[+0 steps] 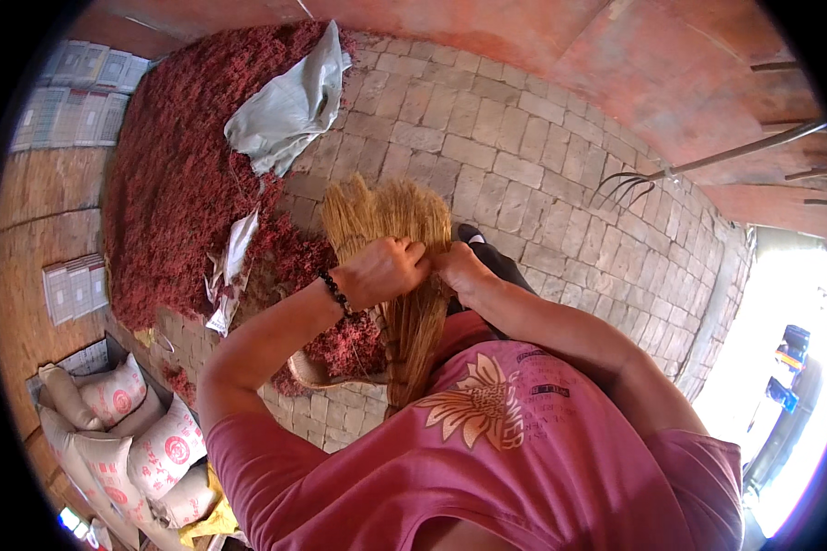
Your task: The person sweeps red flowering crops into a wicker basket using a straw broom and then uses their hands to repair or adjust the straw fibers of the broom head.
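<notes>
A straw-coloured broom (390, 216) is held up in front of my body, its wide fanned bristles pointing away and its narrower part running down toward my shirt. My left hand (383, 272), with a dark beaded bracelet at the wrist, is closed across the middle of the straw. Right beside it, my right hand (462, 273) pinches the right edge of the broom, fingers bent in. The two hands nearly touch. Under the broom, a shallow woven basket (308, 371) with dark red plant material shows in part; the broom and my left arm hide the rest.
A large heap of dark red plant material (179, 174) covers the left of the brick floor (487, 138), with a pale sack (289, 101) on its edge. Filled sacks (119, 441) are stacked lower left. A long-handled fork (708, 163) leans at the right wall. Bright doorway (763, 303) at right.
</notes>
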The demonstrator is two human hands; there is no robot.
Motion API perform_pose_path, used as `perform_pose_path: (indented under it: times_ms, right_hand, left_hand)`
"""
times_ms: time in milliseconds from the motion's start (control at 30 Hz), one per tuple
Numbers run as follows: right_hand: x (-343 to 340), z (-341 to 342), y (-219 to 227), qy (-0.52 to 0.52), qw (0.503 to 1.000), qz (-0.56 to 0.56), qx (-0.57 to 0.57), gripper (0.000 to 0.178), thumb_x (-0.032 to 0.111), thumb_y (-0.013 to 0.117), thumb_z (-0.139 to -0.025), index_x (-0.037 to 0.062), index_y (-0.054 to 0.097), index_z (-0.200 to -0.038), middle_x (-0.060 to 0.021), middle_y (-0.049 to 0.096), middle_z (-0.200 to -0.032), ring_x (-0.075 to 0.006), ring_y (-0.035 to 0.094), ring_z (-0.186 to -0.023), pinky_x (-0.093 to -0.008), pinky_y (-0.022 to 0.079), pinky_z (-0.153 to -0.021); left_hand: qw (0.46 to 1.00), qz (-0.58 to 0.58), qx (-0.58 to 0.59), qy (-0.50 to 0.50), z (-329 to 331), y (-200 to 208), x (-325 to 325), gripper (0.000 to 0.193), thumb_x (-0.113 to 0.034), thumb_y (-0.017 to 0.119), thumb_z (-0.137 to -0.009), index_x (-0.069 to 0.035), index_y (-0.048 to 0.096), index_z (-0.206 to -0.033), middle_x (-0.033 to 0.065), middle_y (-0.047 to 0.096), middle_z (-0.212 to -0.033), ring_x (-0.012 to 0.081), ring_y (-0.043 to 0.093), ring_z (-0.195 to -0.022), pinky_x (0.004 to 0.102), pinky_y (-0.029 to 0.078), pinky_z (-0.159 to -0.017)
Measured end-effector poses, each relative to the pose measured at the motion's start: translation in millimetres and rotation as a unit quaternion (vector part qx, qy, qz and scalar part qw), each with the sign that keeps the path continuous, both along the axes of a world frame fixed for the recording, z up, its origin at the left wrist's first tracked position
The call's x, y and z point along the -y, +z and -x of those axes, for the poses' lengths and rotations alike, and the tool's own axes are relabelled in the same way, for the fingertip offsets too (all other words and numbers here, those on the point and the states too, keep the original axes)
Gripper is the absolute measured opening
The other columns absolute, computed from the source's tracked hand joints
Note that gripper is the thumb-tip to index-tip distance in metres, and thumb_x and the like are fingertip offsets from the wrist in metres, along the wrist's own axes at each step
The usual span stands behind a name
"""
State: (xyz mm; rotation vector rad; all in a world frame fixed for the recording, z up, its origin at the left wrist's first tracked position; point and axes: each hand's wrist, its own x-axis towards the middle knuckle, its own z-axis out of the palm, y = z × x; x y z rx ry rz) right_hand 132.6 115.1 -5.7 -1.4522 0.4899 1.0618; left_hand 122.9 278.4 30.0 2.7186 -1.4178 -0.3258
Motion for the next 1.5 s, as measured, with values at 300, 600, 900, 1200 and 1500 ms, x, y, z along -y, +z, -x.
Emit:
perform_pose_path:
  times_ms: [300,600,900,1200,1500]
  right_hand:
    - [-3.1,-8.7,6.9,-0.008,0.996,-0.077,0.051,0.019,0.007,0.069,-0.076,-0.0041,0.060,-0.088,-0.0058,0.064,-0.080,-0.0132,0.059,-0.073,-0.0292,0.048,-0.061]
    - [-5.7,-4.6,0.9,-0.056,0.982,-0.167,0.069,0.022,0.005,0.070,-0.074,-0.0045,0.062,-0.092,-0.0069,0.065,-0.084,-0.0141,0.060,-0.074,-0.0299,0.048,-0.063]
    - [-5.2,-7.3,-2.0,0.007,0.977,-0.185,0.104,0.026,0.003,0.070,-0.073,-0.0011,0.062,-0.097,-0.0039,0.064,-0.091,-0.0119,0.058,-0.083,-0.0264,0.046,-0.071]
    - [-7.8,-9.8,-3.2,0.035,0.991,-0.044,0.119,0.027,0.012,0.071,-0.072,-0.0054,0.064,-0.091,-0.0115,0.067,-0.082,-0.0135,0.058,-0.073,-0.0335,0.048,-0.063]
    - [-12.2,-6.6,-27.9,0.086,0.987,0.040,0.130,0.032,0.019,0.071,-0.070,-0.0044,0.064,-0.091,-0.0150,0.067,-0.083,-0.0171,0.061,-0.074,-0.0343,0.049,-0.067]
  left_hand:
    - [0.992,0.110,-0.049,0.044,-18.3,6.2,-5.4,0.006,-0.007,0.056,-0.072,-0.005,0.053,-0.077,0.0066,0.054,-0.080,0.0232,0.057,-0.081,0.0335,0.050,-0.070]
    - [0.976,0.152,-0.123,0.092,-29.1,15.6,-9.8,0.011,0.005,0.052,-0.066,-0.002,0.050,-0.075,0.0114,0.054,-0.076,0.0307,0.056,-0.082,0.0391,0.048,-0.069]
    - [0.982,0.113,-0.123,0.088,-27.3,18.1,-11.4,0.009,0.004,0.053,-0.067,-0.002,0.052,-0.074,0.0095,0.054,-0.076,0.0283,0.056,-0.080,0.0372,0.050,-0.066]
    - [0.999,0.035,0.007,0.020,-21.6,23.6,-2.3,0.004,-0.010,0.057,-0.073,-0.007,0.055,-0.074,0.0037,0.057,-0.077,0.0188,0.058,-0.083,0.0298,0.052,-0.068]
    - [0.998,0.034,0.022,0.039,-12.2,18.1,-2.9,0.005,-0.010,0.057,-0.074,-0.005,0.054,-0.075,0.0040,0.053,-0.077,0.0195,0.055,-0.082,0.0302,0.051,-0.067]
